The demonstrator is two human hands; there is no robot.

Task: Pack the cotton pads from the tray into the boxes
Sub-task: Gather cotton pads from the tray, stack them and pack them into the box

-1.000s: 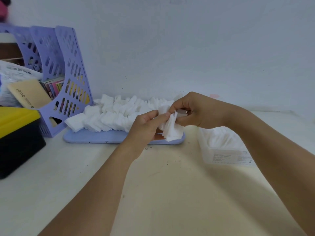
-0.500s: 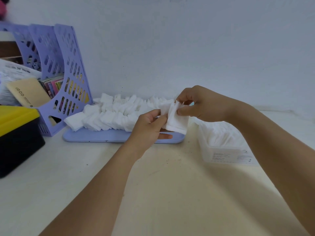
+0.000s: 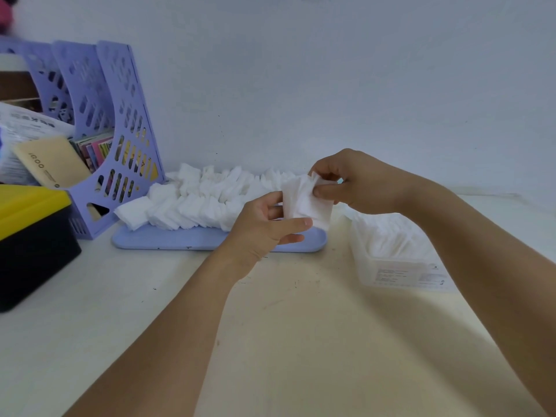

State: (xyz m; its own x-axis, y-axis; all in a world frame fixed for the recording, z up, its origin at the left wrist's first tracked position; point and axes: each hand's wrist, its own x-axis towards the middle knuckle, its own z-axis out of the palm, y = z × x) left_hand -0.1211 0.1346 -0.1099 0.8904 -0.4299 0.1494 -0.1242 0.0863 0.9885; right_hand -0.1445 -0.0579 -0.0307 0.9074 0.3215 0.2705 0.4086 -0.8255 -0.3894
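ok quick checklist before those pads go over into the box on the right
1. Pads held: ok. The right hand pinches the small stack of cotton pads at its top edge.
2. Support from below: ok. The left hand has its thumb and fingers at the stack's lower edge.
3. Stack squared up: not ok. The top corner looks ruffled.
4. Box open: ok. The clear box shows no lid on it.
5. Room in the box: cannot tell. It already holds white pads, and the right forearm covers part of it.
6. Supply left: ok. The lilac tray carries rows of pads.
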